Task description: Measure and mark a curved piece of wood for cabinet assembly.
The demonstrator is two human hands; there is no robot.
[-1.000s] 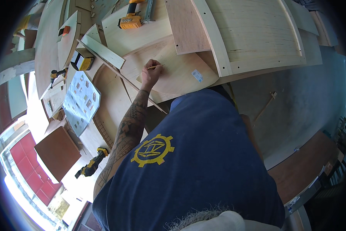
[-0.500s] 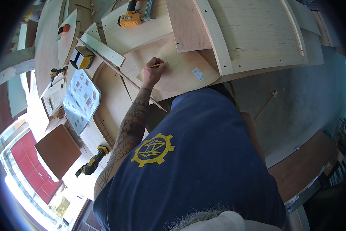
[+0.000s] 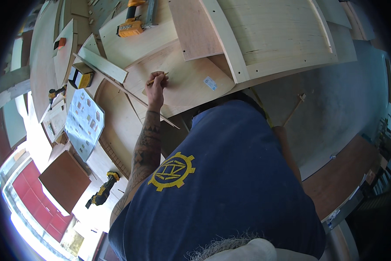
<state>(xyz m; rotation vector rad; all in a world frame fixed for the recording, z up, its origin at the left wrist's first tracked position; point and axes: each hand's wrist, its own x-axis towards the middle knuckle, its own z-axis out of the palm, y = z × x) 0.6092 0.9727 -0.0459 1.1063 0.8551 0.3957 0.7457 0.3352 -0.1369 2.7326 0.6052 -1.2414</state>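
Note:
My left hand point(image 3: 156, 87) is closed around a pencil point(image 3: 152, 81), held slanting in the fingers above a pale plywood panel point(image 3: 189, 80). The panel has a curved edge and a small bluish-white label point(image 3: 210, 83) to the right of the hand. Just left of my wrist, a long thin wood strip point(image 3: 130, 92) lies diagonally. Part of my right forearm point(image 3: 289, 150) shows beside the navy shirt, while the right hand itself is hidden. Near the shirt's upper right edge runs a narrow yellow strip point(image 3: 265, 111).
An orange-and-black nailer point(image 3: 131, 28) lies on plywood at the back. A framed panel point(image 3: 269, 35) fills the far right. Leftward are a printed sheet point(image 3: 85, 124), a yellow-black box point(image 3: 81, 76), a drill point(image 3: 56, 93) and a yellow-black power tool point(image 3: 103, 190). A wooden stick point(image 3: 294, 108) is at right.
The whole view has shifted a little. My left hand has moved slightly left over the panel and turned, with the pencil still in its fingers at a steeper slant.

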